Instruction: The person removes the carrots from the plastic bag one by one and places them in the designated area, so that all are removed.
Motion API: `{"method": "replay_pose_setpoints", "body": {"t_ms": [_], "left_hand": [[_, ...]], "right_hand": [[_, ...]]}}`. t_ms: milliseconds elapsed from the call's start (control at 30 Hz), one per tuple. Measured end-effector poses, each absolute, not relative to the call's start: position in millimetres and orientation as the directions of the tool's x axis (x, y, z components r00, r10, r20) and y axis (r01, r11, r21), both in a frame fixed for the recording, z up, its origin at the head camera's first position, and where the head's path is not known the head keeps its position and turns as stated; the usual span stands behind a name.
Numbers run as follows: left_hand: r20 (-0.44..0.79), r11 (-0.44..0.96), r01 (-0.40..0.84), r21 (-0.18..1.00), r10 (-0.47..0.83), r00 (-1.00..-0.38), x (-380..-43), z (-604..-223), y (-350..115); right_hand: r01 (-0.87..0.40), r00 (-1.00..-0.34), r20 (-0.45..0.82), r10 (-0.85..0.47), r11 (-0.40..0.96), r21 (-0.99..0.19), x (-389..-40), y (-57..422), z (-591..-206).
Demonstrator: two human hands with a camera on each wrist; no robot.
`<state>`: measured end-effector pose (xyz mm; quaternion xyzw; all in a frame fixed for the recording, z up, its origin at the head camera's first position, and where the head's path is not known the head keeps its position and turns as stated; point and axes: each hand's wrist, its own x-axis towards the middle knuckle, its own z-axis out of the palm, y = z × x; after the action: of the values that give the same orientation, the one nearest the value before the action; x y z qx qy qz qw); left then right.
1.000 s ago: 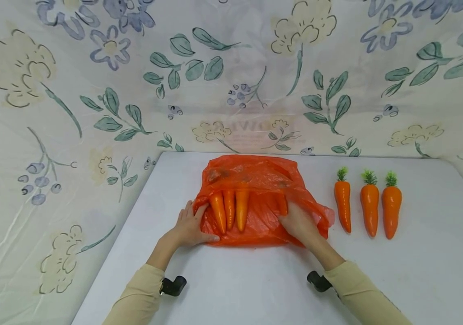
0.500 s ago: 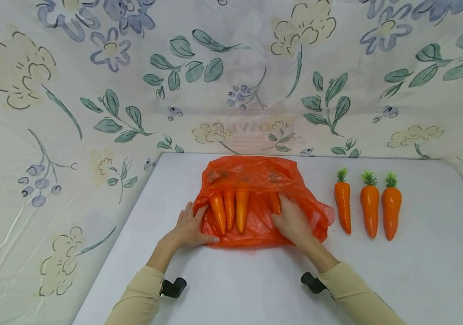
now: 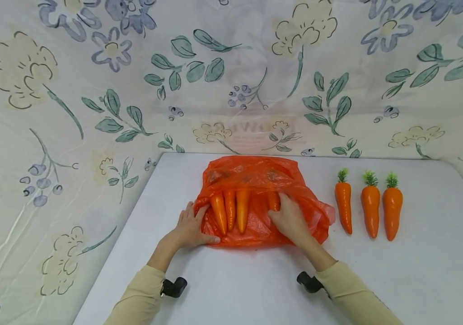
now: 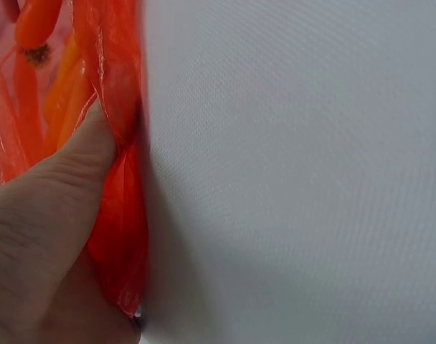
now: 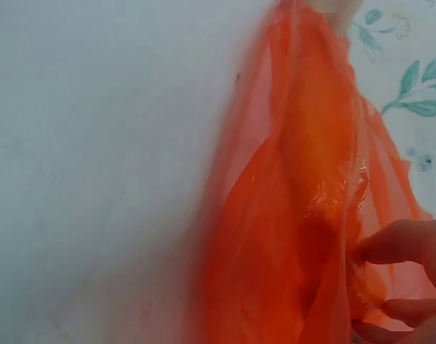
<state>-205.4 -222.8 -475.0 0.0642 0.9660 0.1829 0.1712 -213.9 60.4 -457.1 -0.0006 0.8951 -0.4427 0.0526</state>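
At the centre of the head view, one red plastic bag [image 3: 255, 237] lies on the white bench [image 3: 239, 289]; three loose carrots [image 3: 242, 216] show inside. The left hand [image 3: 190, 228], fingers and thumb spread apart, touches its left edge, apparently keeping the mouth wide. The right hand [image 3: 291, 221] has its fingers clamped on a fourth carrot [image 3: 273, 201], its leafy end seemingly deeper inside. Three more carrots [image 3: 371, 212] line the frame's right, perhaps for easy reach.

Left wrist view: the thumb tucks under bag film at left; carrots lie beyond, count unclear.

Right wrist view: fingers hold the carrot at lower right.

I see a white tabletop [image 3: 247, 289] beneath my left hand [image 3: 190, 229] and my right hand [image 3: 291, 221]. Beyond both rises a pale covering [image 3: 251, 122], printed with blue flowers [image 3: 111, 48], yellow flowers [image 3: 304, 29] and green leaves [image 3: 215, 70], faintly shiny off to their left.
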Motion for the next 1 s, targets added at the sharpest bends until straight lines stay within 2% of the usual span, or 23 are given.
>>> {"method": "replay_pose_setpoints", "body": {"t_ms": [333,1000], "left_hand": [[-0.306,0.928,0.067,0.366,0.188,-0.933,-207.2,-475.7,-221.7],[-0.295,0.921,0.067,0.383,0.19,-0.937,-204.2,-473.6,-221.6]], "right_hand": [[0.092,-0.993,-0.118,-0.019,0.509,-0.856,-212.8,55.3,-454.0],[0.205,-0.977,-0.214,0.017,0.37,-0.906,-218.1,53.2,-453.8]]}}
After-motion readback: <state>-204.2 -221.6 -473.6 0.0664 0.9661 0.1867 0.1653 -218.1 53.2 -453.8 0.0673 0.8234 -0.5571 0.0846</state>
